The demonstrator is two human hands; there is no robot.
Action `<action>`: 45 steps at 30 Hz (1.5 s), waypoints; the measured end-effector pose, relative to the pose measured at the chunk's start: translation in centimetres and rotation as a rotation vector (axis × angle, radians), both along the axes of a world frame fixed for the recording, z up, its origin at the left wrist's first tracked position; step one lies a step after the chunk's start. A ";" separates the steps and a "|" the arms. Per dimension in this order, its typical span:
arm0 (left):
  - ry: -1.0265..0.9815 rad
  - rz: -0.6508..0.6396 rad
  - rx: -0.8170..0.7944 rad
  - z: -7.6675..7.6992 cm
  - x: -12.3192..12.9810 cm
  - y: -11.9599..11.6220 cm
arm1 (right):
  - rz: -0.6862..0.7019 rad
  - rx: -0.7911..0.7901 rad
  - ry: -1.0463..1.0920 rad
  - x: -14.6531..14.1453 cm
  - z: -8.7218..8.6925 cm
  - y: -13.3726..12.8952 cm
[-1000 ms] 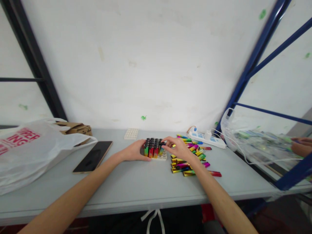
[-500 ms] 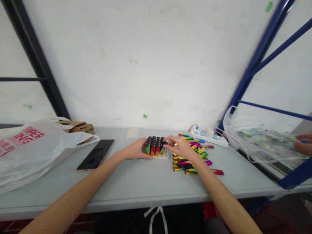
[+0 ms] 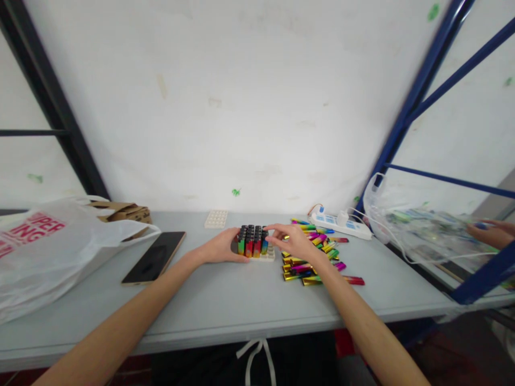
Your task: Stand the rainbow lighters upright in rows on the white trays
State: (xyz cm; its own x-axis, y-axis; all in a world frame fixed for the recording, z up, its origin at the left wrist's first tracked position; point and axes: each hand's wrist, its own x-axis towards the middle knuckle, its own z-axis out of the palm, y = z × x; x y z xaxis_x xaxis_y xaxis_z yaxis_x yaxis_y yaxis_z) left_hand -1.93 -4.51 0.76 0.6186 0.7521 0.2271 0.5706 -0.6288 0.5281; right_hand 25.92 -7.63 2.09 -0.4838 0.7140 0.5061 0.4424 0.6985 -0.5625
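Several lighters [image 3: 249,244] with black tops and shiny coloured bodies stand upright in rows in a white slotted tray [image 3: 269,258]. My left hand [image 3: 222,246] is wrapped around the left side of this block, thumb at the front. At the right side of the block, my right hand [image 3: 292,240] has its index finger and thumb against the black top of an upright blue lighter [image 3: 264,246]. Bare slots of the tray show below that hand. Beside and under my right hand lies a loose pile of metallic-coloured lighters [image 3: 314,262].
Another white slotted tray [image 3: 216,219] lies near the wall. To the left are a phone [image 3: 155,257], a white plastic bag [image 3: 72,246] and cardboard [image 3: 129,214]. A power strip [image 3: 341,225] sits behind the pile. Past the blue frame, another person's hand [image 3: 493,233] is beside clear bags.
The lighter at my right fingertips was tilted and now stands upright in the tray. My left hand still holds the block. The view has shifted slightly.
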 end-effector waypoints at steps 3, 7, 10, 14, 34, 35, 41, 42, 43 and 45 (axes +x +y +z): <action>-0.014 -0.002 -0.005 0.1 0.0 0.0 | -0.175 0.095 0.010 1.5 0.5 0.6; -0.023 0.000 -0.007 0.1 0.0 0.0 | -0.491 0.270 -0.153 5.4 0.3 2.5; -0.020 0.009 -0.001 0.1 0.1 0.0 | -0.539 0.263 -0.300 8.0 -0.9 3.8; 0.000 0.015 0.008 0.0 0.0 0.1 | -0.322 0.154 -0.466 8.9 -2.7 4.5; 0.018 0.012 0.009 -0.2 -0.1 0.2 | -0.404 0.021 0.194 3.7 -2.1 3.7; 0.023 0.012 0.011 -0.2 -0.1 0.2 | -0.390 0.000 0.223 3.4 -2.1 3.8; -0.002 -0.009 0.009 -0.2 -0.2 0.2 | -0.214 -0.142 0.324 1.7 -1.8 3.1; -0.001 -0.013 0.004 -0.2 -0.2 0.2 | -0.161 -0.191 0.347 1.4 -1.8 2.9; 0.002 -0.014 0.001 -0.2 -0.2 0.2 | -0.104 -0.246 0.378 1.1 -1.8 2.7; 0.010 -0.005 0.001 -0.2 -0.2 0.2 | -0.007 -0.350 0.451 0.5 -2.0 2.4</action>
